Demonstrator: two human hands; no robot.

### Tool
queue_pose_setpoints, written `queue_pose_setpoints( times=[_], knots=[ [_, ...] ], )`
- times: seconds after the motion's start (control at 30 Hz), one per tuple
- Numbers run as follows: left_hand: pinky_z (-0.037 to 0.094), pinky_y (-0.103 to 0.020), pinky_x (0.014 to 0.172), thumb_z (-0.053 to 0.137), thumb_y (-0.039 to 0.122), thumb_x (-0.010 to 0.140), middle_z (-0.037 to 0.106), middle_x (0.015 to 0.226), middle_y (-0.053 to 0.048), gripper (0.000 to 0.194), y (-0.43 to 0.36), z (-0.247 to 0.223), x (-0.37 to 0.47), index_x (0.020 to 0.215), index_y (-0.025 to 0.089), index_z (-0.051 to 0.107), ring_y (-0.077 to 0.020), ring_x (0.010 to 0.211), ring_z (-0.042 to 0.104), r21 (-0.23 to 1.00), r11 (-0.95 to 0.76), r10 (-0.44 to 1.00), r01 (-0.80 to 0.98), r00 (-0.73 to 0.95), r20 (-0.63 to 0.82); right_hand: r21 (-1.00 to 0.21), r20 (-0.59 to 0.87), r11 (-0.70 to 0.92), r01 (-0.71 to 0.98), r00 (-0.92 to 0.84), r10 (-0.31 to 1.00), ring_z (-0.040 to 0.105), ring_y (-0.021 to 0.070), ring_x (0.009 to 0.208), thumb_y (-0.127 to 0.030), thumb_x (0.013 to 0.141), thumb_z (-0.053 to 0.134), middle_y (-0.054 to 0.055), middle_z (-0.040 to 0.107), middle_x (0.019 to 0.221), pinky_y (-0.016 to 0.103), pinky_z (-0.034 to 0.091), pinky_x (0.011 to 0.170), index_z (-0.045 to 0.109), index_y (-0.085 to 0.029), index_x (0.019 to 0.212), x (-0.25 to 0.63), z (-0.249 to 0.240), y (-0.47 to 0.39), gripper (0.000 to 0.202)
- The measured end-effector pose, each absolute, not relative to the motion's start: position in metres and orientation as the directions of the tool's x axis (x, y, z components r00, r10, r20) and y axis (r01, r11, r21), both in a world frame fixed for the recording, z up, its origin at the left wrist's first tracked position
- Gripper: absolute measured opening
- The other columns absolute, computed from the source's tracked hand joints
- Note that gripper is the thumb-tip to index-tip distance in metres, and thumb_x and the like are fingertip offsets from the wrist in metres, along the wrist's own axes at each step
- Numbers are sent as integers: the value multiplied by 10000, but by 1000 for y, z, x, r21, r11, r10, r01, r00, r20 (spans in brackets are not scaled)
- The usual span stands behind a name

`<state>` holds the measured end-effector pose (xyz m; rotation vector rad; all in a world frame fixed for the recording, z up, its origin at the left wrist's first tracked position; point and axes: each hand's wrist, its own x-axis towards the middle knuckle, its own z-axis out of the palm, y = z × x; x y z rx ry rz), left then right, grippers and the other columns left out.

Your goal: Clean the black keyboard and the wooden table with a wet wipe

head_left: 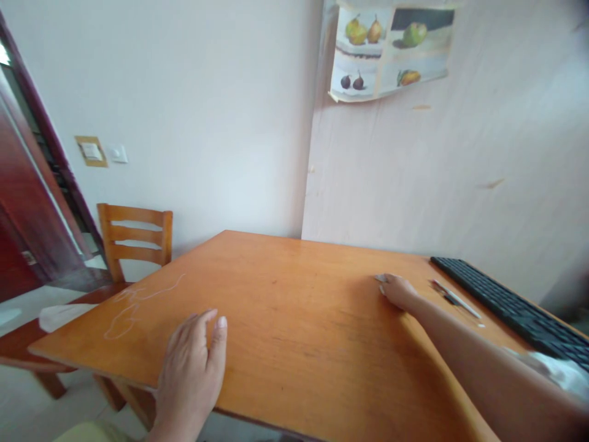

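My left hand (191,359) is raised over the front edge of the wooden table (276,294). Its thumb is apart from the lightly curled fingers and nothing is in it. My right hand (398,291) reaches far across to the right side of the tabletop, with its fingers closed on a small, flat greyish piece (381,278). Only a corner of that piece shows, too little to tell its kind. A thin white string (122,322), or a line like one, lies in loose curves at the table's left.
Right of my right hand lie a white pen (460,301) and small dark items. A black keyboard (501,301) runs along the right edge, near crumpled white material (552,368). A wooden chair (135,239) stands at left. Fruit pictures (391,52) hang on the wall.
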<state>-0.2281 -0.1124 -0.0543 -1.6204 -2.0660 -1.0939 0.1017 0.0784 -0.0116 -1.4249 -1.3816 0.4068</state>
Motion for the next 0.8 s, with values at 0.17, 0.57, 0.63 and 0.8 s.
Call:
queue_pose_setpoints(
  times=[0.17,0.57,0.63,0.8],
  knots=[
    [413,-487,1077,292,545,972,649,1223,-164,545,-114,-52,-225,1185,143,592,-314,1222,559,454,81,688,888,-379,619,-672,263,378,636,-271,926,642,200,969,-294,938,619,72,658,1124,401,540,862,651,-166,1111,38,-26,82,218],
    [414,-509,1078,207,562,978,658,1224,-182,643,-116,-49,-227,1192,114,616,-320,1216,568,614,32,663,789,-476,577,-913,185,322,251,-449,874,618,172,723,-214,823,462,52,715,878,277,471,655,670,-176,1179,-64,-14,-17,414],
    [408,-502,1088,199,559,983,646,1253,-174,639,-117,-51,-230,1209,123,609,-309,1232,561,662,4,660,750,-499,561,-968,111,173,182,-307,945,573,157,618,-295,818,479,42,686,786,270,432,576,649,-151,1215,-28,-12,-14,455],
    [383,-466,1121,201,530,1003,618,1311,-148,595,-119,-54,-233,1246,153,592,-264,1276,539,749,-91,641,657,-536,549,-878,164,170,447,-52,985,616,201,695,-354,795,517,61,703,826,298,442,620,662,-166,1180,96,-32,-10,453]
  ],
)
